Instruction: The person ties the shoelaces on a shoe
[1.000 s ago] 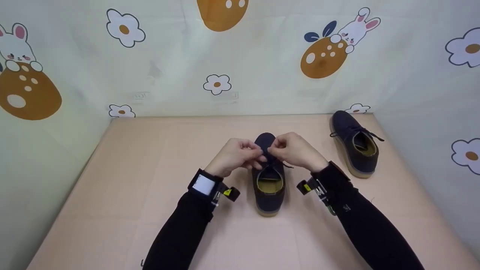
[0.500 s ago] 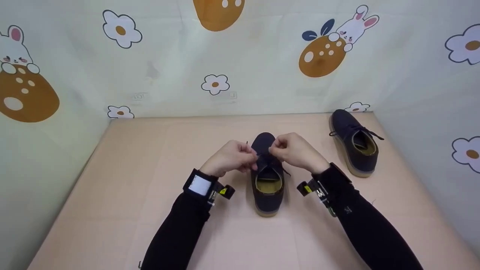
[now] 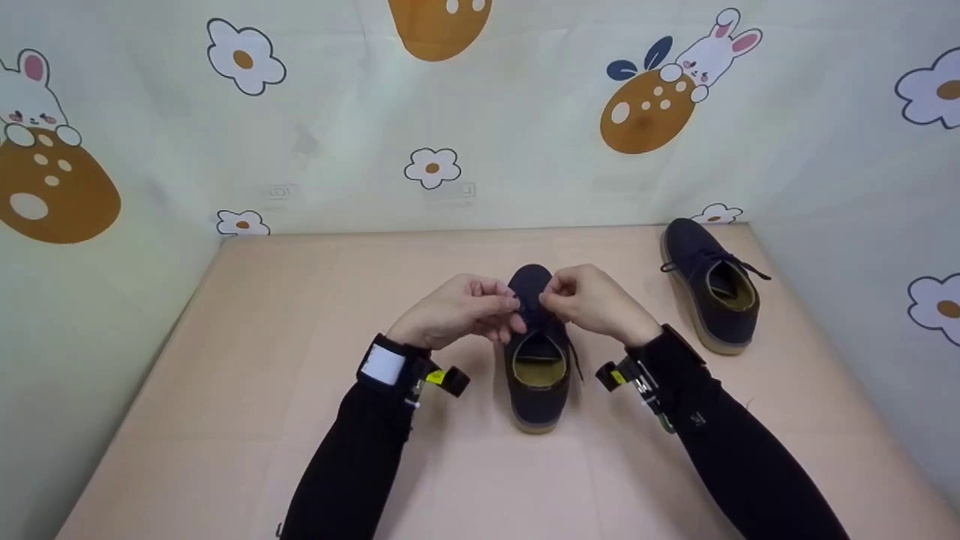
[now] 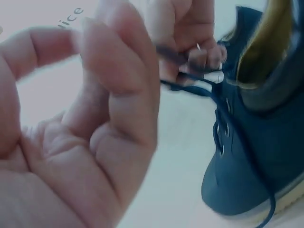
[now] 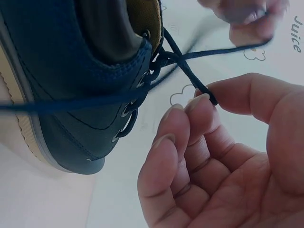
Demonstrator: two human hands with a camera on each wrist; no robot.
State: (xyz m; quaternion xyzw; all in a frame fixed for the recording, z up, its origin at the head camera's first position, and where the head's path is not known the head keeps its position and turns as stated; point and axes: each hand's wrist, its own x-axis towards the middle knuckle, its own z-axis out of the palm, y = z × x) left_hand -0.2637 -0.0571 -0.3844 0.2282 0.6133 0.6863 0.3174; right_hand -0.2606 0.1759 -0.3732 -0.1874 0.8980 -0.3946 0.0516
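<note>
A dark navy lace-up shoe rests with its toe pointing away, a hand on either side of its lacing. My right hand pinches a doubled piece of shoelace between thumb and index finger, other fingers curled below. Another stretch of lace runs taut from the eyelets to my left hand, whose thumb and index fingertips pinch it. In the right wrist view, a loose blurred strand crosses in front of the shoe's side. The left wrist view hides part of the lace behind my left fingers.
A matching shoe, its laces tied, stands at the back right near the side wall. A patterned curtain with rabbits and flowers encloses the pale tabletop behind and at the sides.
My left hand shifts left, then slightly back toward the shoe, its wrist ending farther left. My right hand stays nearly still. The lace end at the shoe's right side now hangs lower.
</note>
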